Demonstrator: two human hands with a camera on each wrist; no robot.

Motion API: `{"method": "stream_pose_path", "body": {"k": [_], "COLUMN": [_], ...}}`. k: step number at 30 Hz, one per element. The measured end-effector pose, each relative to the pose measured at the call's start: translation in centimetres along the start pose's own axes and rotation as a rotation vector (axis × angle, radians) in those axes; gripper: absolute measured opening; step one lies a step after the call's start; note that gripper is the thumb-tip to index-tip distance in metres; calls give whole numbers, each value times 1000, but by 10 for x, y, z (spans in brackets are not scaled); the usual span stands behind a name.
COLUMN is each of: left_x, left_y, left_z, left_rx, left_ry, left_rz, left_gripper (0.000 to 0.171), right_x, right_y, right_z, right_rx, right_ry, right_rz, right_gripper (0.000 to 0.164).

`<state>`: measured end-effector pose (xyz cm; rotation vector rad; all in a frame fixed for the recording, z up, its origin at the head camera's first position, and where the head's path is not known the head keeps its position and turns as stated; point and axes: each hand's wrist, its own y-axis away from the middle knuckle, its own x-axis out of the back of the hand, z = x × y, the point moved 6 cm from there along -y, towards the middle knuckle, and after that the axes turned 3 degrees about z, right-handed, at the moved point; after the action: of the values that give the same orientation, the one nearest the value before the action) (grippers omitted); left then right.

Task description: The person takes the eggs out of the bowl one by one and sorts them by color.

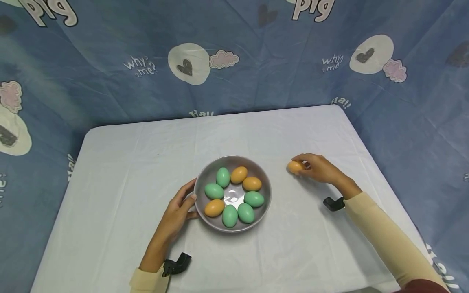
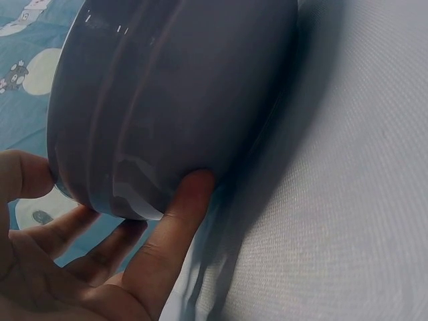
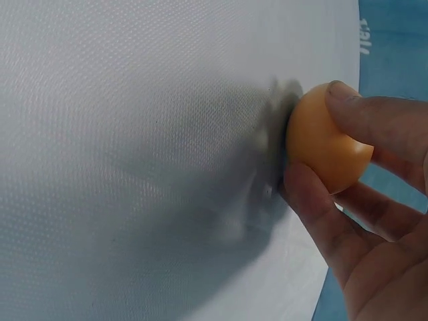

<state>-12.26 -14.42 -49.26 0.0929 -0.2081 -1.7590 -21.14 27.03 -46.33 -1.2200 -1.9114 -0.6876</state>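
Note:
My left hand (image 1: 177, 211) holds the near left side of a grey bowl (image 1: 200, 171), thumb at the rim and fingers spread along the outer wall. The left wrist view shows the bowl (image 2: 180, 87) from outside, with a fingertip low on its wall. Several green eggs (image 1: 229, 216) and 3 orange eggs (image 1: 239, 174) lie in a loose ring inside. Off to the right, my right hand (image 1: 318, 168) pinches another orange egg (image 3: 328, 140) between thumb and fingers, close over the white cloth.
A white cloth covers the table (image 1: 121, 171). Behind and beside it hangs a blue printed curtain (image 1: 256, 77). Black wrist mounts (image 1: 177, 264) stick out from both forearms.

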Motion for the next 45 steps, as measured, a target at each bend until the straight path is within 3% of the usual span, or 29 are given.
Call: {"method": "stream_pose_path", "body": {"k": [18, 31, 45], "left_x": [2, 1, 2], "left_y": [1, 0, 1], "left_z": [1, -2, -4], "left_rx": [-26, -23, -10], "left_ry": [0, 37, 47], "left_rz": [-12, -30, -31], "left_gripper": [51, 52, 52], "right_x": [0, 1, 27], "right_y": [-1, 3, 4], "right_z": [-4, -2, -19], "right_rx": [10, -65, -88], "right_ry": [10, -4, 26], "right_rz": [-10, -63, -46], "right_gripper": [48, 59, 62]}}
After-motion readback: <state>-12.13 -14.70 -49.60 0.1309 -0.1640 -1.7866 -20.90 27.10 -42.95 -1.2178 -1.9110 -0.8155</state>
